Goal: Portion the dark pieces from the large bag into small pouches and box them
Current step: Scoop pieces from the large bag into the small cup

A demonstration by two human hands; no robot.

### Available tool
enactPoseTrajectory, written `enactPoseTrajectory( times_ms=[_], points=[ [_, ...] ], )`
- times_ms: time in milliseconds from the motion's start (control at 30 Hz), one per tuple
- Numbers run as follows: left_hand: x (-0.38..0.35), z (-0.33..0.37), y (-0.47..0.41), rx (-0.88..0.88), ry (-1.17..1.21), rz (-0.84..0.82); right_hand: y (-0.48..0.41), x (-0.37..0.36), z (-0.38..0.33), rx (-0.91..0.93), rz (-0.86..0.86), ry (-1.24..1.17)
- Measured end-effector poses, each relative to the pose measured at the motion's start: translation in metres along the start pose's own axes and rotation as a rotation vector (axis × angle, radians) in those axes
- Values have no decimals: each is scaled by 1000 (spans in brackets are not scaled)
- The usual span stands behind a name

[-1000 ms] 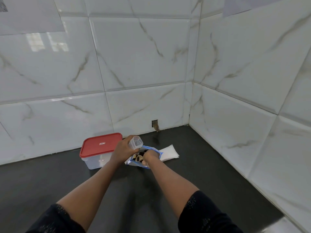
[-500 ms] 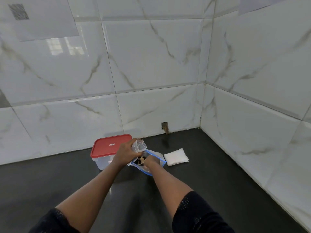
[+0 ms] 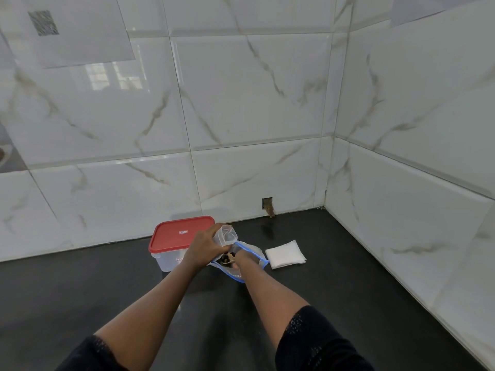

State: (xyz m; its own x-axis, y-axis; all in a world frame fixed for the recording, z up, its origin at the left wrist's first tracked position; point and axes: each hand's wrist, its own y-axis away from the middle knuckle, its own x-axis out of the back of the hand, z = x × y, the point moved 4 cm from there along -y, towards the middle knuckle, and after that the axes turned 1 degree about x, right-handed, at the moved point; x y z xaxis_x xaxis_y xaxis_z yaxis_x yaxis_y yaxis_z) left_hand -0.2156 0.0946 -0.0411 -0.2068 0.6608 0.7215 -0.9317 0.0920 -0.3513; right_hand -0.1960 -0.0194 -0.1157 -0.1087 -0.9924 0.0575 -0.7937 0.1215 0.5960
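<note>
White marble-veined wall tiles point(image 3: 241, 103) fill most of our view and meet in a corner at the right. A pale sheet point(image 3: 80, 30) with a square code is stuck high on the left. Below the tiles runs the dark, glossy surface point(image 3: 348, 303), and the person's two bare forearms reach out over it from black sleeves point(image 3: 316, 341).

Near the back wall stands a clear box point(image 3: 166, 259), and we see its red lid point(image 3: 176, 234) closed on top. Just to its right lies the large bag point(image 3: 254, 253), clear with a blue zip edge, its mouth open towards the person. A flat white packet point(image 3: 285, 254) lies just beside the bag on the right, apart from the box.

The left hand point(image 3: 203, 246) is in front of the box, and its grip is closed round the lower part of a small clear pouch point(image 3: 226, 235). The pouch is held upright above the bag's mouth with its own top gaping open. The right hand point(image 3: 241, 259) reaches into the mouth of the large bag. Its fingers are hidden there, so we cannot tell whether that grip is open or closed.

The dark pieces point(image 3: 226, 259) sit inside the large bag, just beside the right hand and under the pouch. A small dark hole point(image 3: 267, 206) shows at the foot of the back wall.
</note>
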Motion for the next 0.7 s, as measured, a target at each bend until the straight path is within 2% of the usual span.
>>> enactPoseTrajectory(
  times_ms=[200,300,367,567,700],
  points=[
    [-5,2,1,8,33,-1,14,5,-5,24,-5,45],
    [-8,5,0,24,59,-1,12,3,-7,65,-63,-21],
    [-12,7,-1,32,58,-12,16,4,-2,44,-90,-176],
    [-20,18,-8,39,63,-65,20,15,-13,35,12,-186],
    [-27,24,-11,62,106,-21,32,29,-22,47,5,-314]
  ],
)
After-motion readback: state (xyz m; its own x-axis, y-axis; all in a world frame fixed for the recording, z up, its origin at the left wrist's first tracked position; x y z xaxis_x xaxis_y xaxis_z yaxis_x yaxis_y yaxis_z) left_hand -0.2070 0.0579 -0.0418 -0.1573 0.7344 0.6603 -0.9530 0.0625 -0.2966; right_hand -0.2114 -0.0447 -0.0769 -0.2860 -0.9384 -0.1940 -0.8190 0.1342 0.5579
